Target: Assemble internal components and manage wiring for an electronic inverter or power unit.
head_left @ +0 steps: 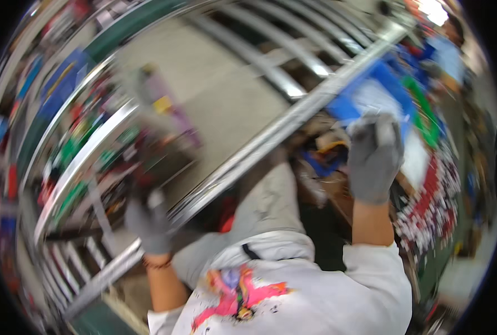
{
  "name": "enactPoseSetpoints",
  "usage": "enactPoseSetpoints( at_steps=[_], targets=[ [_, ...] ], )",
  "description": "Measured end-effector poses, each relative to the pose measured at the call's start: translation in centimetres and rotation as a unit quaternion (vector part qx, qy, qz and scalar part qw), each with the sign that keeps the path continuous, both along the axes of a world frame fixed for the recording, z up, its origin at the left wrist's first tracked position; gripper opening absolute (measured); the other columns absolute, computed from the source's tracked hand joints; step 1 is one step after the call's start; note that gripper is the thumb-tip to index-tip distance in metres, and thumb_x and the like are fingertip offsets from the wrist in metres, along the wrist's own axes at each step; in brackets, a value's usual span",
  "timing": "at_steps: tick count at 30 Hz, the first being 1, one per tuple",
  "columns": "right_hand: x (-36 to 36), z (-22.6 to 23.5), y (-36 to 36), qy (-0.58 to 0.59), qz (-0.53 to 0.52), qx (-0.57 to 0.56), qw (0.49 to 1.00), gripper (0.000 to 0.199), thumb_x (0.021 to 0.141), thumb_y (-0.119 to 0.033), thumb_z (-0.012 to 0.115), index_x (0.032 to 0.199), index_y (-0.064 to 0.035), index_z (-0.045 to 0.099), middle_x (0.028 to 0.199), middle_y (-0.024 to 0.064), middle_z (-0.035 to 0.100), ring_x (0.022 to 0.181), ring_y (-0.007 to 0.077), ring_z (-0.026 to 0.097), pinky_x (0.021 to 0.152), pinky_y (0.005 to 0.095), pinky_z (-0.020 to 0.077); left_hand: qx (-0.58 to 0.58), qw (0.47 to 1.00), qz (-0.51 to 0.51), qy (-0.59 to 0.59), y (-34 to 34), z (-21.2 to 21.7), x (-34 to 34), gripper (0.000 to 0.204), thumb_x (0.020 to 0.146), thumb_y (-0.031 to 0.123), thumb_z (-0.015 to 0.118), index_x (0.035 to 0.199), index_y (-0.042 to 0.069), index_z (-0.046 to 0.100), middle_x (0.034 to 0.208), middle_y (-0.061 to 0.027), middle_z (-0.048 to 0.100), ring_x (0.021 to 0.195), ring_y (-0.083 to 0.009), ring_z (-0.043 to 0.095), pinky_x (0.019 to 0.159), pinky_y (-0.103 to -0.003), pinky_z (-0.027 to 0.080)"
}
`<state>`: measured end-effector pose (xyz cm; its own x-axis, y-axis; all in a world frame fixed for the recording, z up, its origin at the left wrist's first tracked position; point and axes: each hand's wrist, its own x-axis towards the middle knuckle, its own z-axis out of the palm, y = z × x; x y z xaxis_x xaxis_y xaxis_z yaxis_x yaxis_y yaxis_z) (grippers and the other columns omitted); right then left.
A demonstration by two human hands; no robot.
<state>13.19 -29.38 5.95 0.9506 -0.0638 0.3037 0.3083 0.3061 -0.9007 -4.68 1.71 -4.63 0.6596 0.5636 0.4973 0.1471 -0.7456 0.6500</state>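
Observation:
The picture is smeared by motion. My right hand, in a grey glove, reaches toward a blue tray on the right and seems to touch its near edge; whether it grips anything I cannot tell. My left hand, also grey-gloved, is closed around a dark, blurred object near a long metal rail. My white shirt with a pink print fills the lower middle.
Metal roller bars cross the top. Shelves of colourful small parts run down the left. Red and white small items and a green piece lie at the right. A grey floor shows between.

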Motion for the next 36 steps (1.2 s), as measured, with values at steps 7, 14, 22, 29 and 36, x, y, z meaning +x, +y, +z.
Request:
enactPoseSetpoints(
  at_steps=[7, 14, 22, 29, 36],
  targets=[
    [-11.3, -5.7, 13.0, 0.099, 0.396, 0.079, 0.909, 0.021, 0.085, -0.004, 0.063, 0.102, -0.0054, 0.05, 0.093, 0.0156, 0.063, 0.081, 0.0221, 0.065, 0.072, 0.0345, 0.0557, -0.051, 0.995, -0.087, 0.016, -4.8, 6.2, -4.8, 0.031, 0.074, 0.017, 0.073, 0.1, 0.002, 0.065, 0.085, -0.0146, 0.06, 0.077, -0.0314, 0.058, 0.066, -0.038, 0.047],
    [-10.1, -6.9, 14.4, -0.064, 0.485, -0.078, 0.869, 0.019, 0.083, -0.003, 0.066, 0.1, -0.002, 0.058, 0.099, 0.0146, 0.064, 0.087, 0.0177, 0.063, 0.075, 0.0298, 0.0521, 0.072, 0.995, -0.071, -0.019, -3.9, 5.0, -5.7, 0.019, 0.075, 0.008, 0.072, 0.093, 0.007, 0.068, 0.075, -0.0102, 0.06, 0.064, -0.0254, 0.055, 0.056, -0.033, 0.043],
    [-10.4, -8.0, 21.6, 0.315, 0.188, 0.032, 0.93, 0.018, 0.091, -0.016, 0.055, 0.096, 0.001, 0.057, 0.067, 0.0093, 0.062, 0.06, 0.0161, 0.061, 0.058, 0.0281, 0.0507, 0.142, 0.988, 0.057, 0.004, 0.2, 3.5, -1.0, 0.033, 0.081, 0.009, 0.066, 0.112, 0.001, 0.06, 0.094, -0.0211, 0.063, 0.083, -0.0385, 0.061, 0.069, -0.04, 0.05],
    [-9.8, -8.9, 23.2, 0.424, 0.265, 0.129, 0.857, 0.017, 0.092, -0.018, 0.055, 0.092, -0.0008, 0.056, 0.064, 0.0075, 0.058, 0.054, 0.0149, 0.056, 0.048, 0.0275, 0.0441, -0.013, 0.998, 0.051, -0.021, 0.4, 2.0, -0.9, 0.027, 0.084, 0.01, 0.064, 0.109, 0.001, 0.061, 0.087, -0.0172, 0.066, 0.076, -0.0348, 0.064, 0.066, -0.038, 0.05],
    [-9.6, -10.9, 22.6, 0.038, 0.257, -0.232, 0.938, 0.027, 0.075, 0.002, 0.062, 0.102, 0.0027, 0.06, 0.073, 0.0096, 0.06, 0.061, 0.018, 0.058, 0.052, 0.0295, 0.0459, -0.02, 0.998, 0.045, -0.025, 0.8, 1.9, -1.0, 0.025, 0.083, 0.007, 0.065, 0.107, 0.0, 0.061, 0.088, -0.0178, 0.066, 0.076, -0.0354, 0.064, 0.066, -0.039, 0.051]
  ],
)
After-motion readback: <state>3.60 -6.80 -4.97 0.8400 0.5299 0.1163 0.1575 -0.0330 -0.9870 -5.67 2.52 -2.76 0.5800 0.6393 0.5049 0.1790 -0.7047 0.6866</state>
